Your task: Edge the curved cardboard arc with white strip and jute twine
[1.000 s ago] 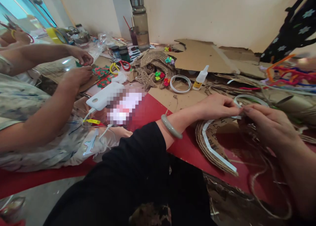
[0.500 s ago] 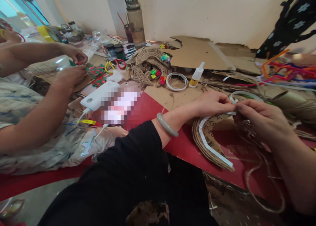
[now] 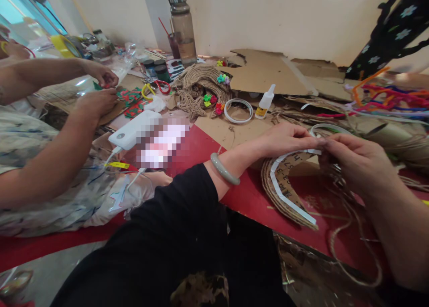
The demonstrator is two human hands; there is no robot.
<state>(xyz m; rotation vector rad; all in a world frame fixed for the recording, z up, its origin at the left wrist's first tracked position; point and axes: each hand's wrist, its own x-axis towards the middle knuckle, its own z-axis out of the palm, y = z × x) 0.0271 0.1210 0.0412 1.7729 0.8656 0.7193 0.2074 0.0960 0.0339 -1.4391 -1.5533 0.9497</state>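
A crescent-shaped cardboard piece (image 3: 291,175) lies on the red tabletop, its outer edge lined with rows of jute cord (image 3: 273,193). White tape (image 3: 279,191) follows the curve on its printed face. My left hand (image 3: 290,139), with a grey bangle at the wrist, is closed over the piece's upper end, thumb and finger pinching the tape's end. Fingertip to fingertip with it, my right hand (image 3: 355,161) pinches the same tape end; its fingers partly hide the grip. Behind them is a white tape roll (image 3: 330,128). A loose jute strand (image 3: 335,235) hangs below my right hand.
A glue bottle (image 3: 265,102) and another tape roll (image 3: 238,111) stand ahead. Cord-covered pieces (image 3: 201,86), cardboard sheets (image 3: 268,72) and colourful pipe cleaners (image 3: 392,94) lie behind. To the left are a white power bank (image 3: 136,130) and a co-worker's hands (image 3: 103,86) with patterned cloth.
My left fingers have moved slightly right and straightened toward my right fingertips. More of the tape and print on the crescent's upper part shows. The co-worker's hands barely differ.
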